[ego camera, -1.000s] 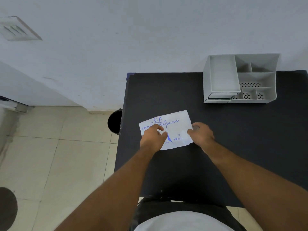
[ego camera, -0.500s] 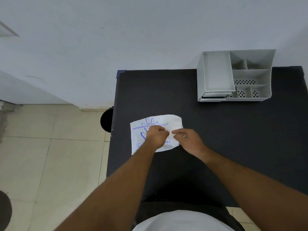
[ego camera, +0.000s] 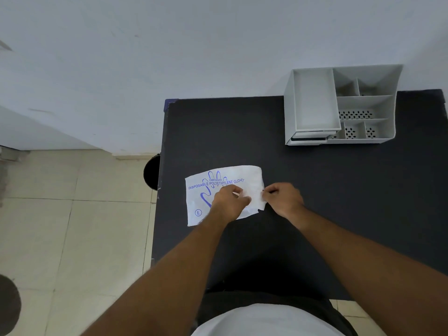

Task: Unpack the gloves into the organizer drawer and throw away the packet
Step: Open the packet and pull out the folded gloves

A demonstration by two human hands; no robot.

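packet [ego camera: 218, 187] flat, both hands pinching — right edge

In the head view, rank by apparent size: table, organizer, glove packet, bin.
1. table
2. organizer
3. glove packet, though both hands hide part of it
4. bin, mostly hidden behind the table edge, so unsure

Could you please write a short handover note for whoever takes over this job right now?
Left hand: pressing down on the glove packet at its middle.
Right hand: pinching the packet's right edge, as if to tear it.
The packet lies flat on the black table. The grey organizer stands at the far right; the dark bin is beside the table's left edge.
Done: nothing unpacked.
Left: open packet, load gloves into drawer, bin packet.
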